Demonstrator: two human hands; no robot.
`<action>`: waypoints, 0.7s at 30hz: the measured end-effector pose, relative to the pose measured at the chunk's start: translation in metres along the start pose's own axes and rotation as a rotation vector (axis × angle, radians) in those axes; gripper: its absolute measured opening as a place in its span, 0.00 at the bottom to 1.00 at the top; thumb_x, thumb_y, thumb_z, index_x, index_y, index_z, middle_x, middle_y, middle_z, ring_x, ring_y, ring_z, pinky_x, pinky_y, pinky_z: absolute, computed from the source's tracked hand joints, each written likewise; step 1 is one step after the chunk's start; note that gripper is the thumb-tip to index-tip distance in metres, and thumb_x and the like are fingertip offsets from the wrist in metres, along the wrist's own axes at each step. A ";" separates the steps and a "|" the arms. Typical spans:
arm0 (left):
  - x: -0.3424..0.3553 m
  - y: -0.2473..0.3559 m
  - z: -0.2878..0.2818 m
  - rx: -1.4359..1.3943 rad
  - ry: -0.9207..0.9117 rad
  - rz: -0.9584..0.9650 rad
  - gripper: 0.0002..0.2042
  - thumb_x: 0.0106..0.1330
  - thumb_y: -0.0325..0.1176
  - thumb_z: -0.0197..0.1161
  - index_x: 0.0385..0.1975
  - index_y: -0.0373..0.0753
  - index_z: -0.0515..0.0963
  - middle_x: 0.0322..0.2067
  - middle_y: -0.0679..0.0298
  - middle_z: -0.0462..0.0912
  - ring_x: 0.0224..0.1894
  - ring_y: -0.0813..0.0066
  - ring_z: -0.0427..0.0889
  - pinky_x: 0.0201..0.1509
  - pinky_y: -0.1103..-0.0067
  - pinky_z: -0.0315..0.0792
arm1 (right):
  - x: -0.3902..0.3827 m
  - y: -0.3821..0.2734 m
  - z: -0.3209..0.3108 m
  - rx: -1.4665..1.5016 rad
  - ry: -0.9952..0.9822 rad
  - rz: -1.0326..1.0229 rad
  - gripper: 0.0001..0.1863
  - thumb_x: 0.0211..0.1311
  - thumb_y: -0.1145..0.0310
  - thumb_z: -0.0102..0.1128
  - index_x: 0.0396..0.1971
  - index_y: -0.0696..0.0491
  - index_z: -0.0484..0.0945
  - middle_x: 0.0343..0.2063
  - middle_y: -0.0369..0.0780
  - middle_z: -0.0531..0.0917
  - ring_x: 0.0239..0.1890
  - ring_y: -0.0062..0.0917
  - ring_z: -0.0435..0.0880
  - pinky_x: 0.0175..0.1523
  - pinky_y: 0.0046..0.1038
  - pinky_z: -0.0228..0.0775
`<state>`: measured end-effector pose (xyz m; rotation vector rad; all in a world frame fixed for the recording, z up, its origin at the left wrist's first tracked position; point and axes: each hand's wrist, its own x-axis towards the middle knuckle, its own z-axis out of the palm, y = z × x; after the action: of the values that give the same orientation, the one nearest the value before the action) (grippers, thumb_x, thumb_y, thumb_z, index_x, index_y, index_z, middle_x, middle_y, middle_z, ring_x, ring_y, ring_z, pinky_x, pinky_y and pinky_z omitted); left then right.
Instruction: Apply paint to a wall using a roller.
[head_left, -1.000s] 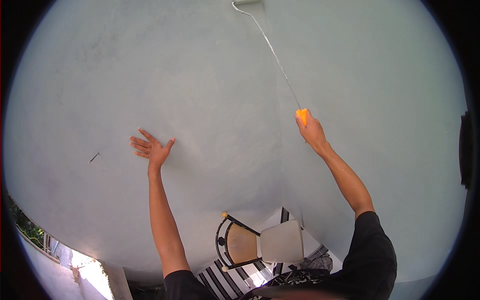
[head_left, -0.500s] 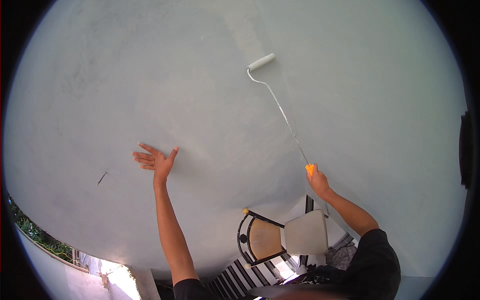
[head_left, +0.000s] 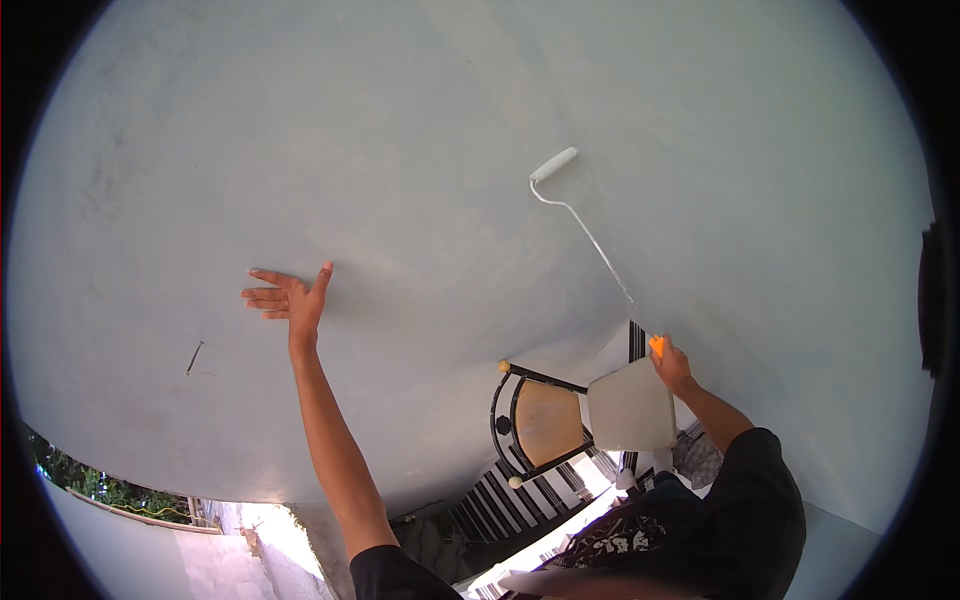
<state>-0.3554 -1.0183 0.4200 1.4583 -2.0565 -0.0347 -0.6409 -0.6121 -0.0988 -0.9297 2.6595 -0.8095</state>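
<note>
My right hand (head_left: 674, 364) is wrapped round the orange handle of a paint roller (head_left: 556, 164). Its long wire frame reaches up and to the left, and the white sleeve lies against the pale grey wall (head_left: 440, 240). To the left, my left hand (head_left: 290, 300) holds nothing; its fingers are spread and it appears to rest on the wall. A nail (head_left: 195, 358) sticks out of the wall below and left of that hand.
Below stands a chair (head_left: 632, 405) with a pale seat and a black-framed tan backrest, close to the wall. Black-and-white striped flooring (head_left: 505, 500) shows beneath it. Green plants (head_left: 110, 490) appear beyond an opening at the lower left.
The roller has come down the wall and slightly right, with my right hand a little lower and further right. My left hand stays spread, appearing slightly higher and further left.
</note>
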 end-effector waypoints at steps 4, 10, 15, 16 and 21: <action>0.004 -0.009 -0.004 0.013 0.040 0.005 0.67 0.48 0.65 0.66 0.64 0.35 0.15 0.61 0.27 0.12 0.65 0.32 0.09 0.67 0.47 0.24 | 0.062 -0.065 -0.081 0.094 0.122 -0.068 0.26 0.63 0.58 0.54 0.53 0.61 0.63 0.24 0.52 0.81 0.30 0.49 0.81 0.35 0.44 0.75; 0.011 -0.007 -0.001 0.038 0.034 -0.005 0.68 0.47 0.66 0.66 0.64 0.35 0.14 0.61 0.27 0.11 0.64 0.32 0.08 0.67 0.46 0.24 | 0.148 -0.179 -0.220 0.174 0.294 -0.216 0.21 0.65 0.58 0.50 0.48 0.58 0.63 0.22 0.52 0.79 0.27 0.48 0.80 0.33 0.44 0.73; 0.010 -0.007 0.000 0.047 0.024 -0.018 0.68 0.48 0.66 0.66 0.64 0.34 0.14 0.60 0.26 0.11 0.64 0.31 0.08 0.67 0.47 0.23 | 0.163 -0.227 -0.287 0.155 0.337 -0.229 0.18 0.66 0.59 0.49 0.45 0.58 0.63 0.23 0.50 0.79 0.27 0.47 0.80 0.33 0.43 0.73; 0.010 -0.007 0.000 0.038 0.012 -0.010 0.68 0.48 0.65 0.66 0.64 0.34 0.14 0.60 0.26 0.11 0.63 0.31 0.07 0.66 0.46 0.22 | 0.162 -0.226 -0.288 0.154 0.342 -0.233 0.18 0.66 0.59 0.49 0.45 0.58 0.63 0.23 0.50 0.79 0.27 0.47 0.80 0.33 0.43 0.73; 0.007 -0.011 -0.002 0.040 0.015 -0.029 0.68 0.48 0.64 0.67 0.63 0.35 0.13 0.60 0.29 0.08 0.63 0.34 0.04 0.66 0.45 0.22 | 0.144 -0.190 -0.233 0.148 0.272 -0.171 0.19 0.64 0.62 0.51 0.47 0.58 0.62 0.24 0.52 0.80 0.29 0.49 0.80 0.35 0.44 0.73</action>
<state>-0.3469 -1.0280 0.4206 1.5082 -2.0343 0.0055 -0.7403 -0.7260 0.1983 -1.0886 2.7203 -1.2352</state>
